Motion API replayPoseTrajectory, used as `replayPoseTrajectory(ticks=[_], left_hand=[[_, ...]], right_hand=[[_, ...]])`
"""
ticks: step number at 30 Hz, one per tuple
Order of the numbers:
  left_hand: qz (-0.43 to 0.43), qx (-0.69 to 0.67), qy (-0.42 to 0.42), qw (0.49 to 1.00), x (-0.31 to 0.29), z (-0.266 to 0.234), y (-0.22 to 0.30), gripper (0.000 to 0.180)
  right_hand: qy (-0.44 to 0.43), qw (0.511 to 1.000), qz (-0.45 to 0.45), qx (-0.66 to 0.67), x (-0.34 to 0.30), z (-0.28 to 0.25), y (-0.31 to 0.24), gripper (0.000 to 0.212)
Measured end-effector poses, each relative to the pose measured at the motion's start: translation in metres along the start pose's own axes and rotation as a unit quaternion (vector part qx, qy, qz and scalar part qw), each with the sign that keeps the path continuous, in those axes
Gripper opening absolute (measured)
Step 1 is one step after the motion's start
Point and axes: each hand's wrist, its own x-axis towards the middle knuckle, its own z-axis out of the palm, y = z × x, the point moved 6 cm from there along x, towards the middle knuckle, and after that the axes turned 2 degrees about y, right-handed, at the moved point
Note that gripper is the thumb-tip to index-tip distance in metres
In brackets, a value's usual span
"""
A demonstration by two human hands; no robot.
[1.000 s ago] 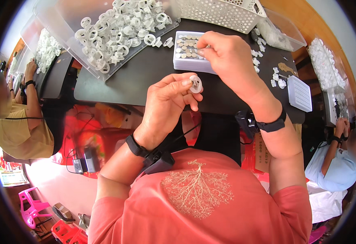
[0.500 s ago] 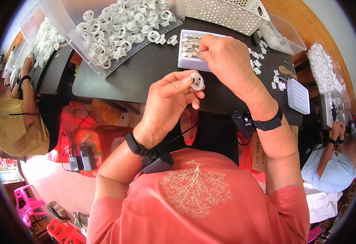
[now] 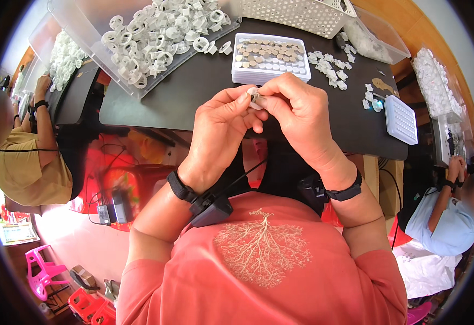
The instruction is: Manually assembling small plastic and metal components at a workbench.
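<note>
My left hand [image 3: 218, 130] pinches a small round white plastic part [image 3: 253, 97] between thumb and fingertips, above the table's near edge. Against that part press the thumb and forefinger of my right hand [image 3: 304, 111]; whatever they pinch is hidden by the fingers. Just beyond both hands lies a stack of white trays [image 3: 242, 75], its top one holding rows of small round discs [image 3: 269, 50], some tan and some silvery.
A clear bin [image 3: 77, 27] heaped with white plastic parts [image 3: 155, 40] stands far left. Behind are a perforated basket [image 3: 296, 20] and a clear tub [image 3: 380, 40]. Rightward lie small white pieces [image 3: 329, 67], a blue-glowing piece [image 3: 377, 105] and a gridded tray [image 3: 402, 119]. Co-workers sit on both sides.
My right hand has come from the disc tray back toward me and now meets the white part in my left hand. The blue glow at the right has appeared.
</note>
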Motion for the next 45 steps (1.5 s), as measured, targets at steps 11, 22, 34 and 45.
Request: replayPoseTrajectory(ticks=[11, 22, 34, 45], left_hand=[[0.006, 0.026, 0.031, 0.999, -0.001, 0.001, 0.001, 0.024], [0.026, 0.02, 0.033, 0.999, -0.002, 0.001, -0.001, 0.022], [0.06, 0.054, 0.04, 0.996, -0.002, 0.004, -0.002, 0.02], [0.077, 0.051, 0.035, 0.995, -0.002, 0.0, -0.002, 0.02]], right_hand=[[-0.003, 0.996, 0.052, 0.071, -0.001, -0.003, 0.009, 0.007], [-0.046, 0.944, 0.203, 0.255, 0.003, 0.007, 0.016, 0.013], [-0.02, 0.921, 0.241, 0.304, 0.0, 0.005, 0.024, 0.01], [0.006, 0.899, 0.261, 0.353, -0.004, 0.011, 0.031, 0.005]])
